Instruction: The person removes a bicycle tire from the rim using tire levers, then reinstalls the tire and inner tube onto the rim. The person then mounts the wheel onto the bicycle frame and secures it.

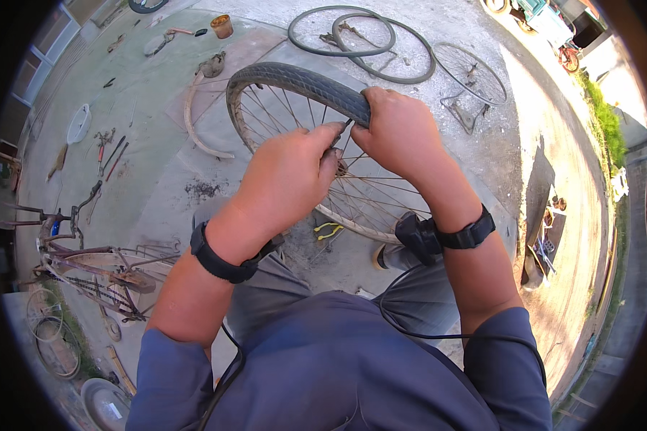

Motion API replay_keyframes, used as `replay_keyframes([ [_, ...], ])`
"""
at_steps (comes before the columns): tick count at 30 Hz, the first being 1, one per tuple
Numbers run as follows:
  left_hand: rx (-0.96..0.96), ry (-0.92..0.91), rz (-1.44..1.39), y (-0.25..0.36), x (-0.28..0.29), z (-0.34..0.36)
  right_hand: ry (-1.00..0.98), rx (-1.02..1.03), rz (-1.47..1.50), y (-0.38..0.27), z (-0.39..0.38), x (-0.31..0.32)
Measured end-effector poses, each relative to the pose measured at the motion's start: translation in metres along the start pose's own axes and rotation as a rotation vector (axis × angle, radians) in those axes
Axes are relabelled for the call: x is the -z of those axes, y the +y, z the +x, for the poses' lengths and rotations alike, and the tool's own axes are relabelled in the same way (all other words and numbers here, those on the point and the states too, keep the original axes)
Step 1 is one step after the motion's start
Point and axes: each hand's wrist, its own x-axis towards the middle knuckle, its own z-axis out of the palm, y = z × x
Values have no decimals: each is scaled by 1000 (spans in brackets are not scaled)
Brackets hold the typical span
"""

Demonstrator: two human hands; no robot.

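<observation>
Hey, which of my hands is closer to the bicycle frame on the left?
Left. Your left hand is up and right of the bicycle frame in the picture; your right hand, gripping the tire, is farther right.

On my feed I see a bicycle wheel (342, 169) at the centre of the frame, standing at a slant. Its dark grey tyre (295, 76), with a patterned tread, arches across the upper part and looks dusty. I make out a pale, grimy rim (359, 228) curving along the lower edge, and thin, dull spokes (374, 177) running out from the middle. Against the tyre's inner edge, just right of centre, I see a slim dark piece (349, 124), slanting; I can't tell what it is.
</observation>
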Motion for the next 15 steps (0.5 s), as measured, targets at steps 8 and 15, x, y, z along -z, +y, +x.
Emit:
replay_keyframes([
  [8, -71, -182, 125, 13, 40, 16, 4, 10, 36, -7, -4, 1],
  [15, -102, -429, 281, 23, 71, 43, -36, 48, 170, -8, -2, 3],
])
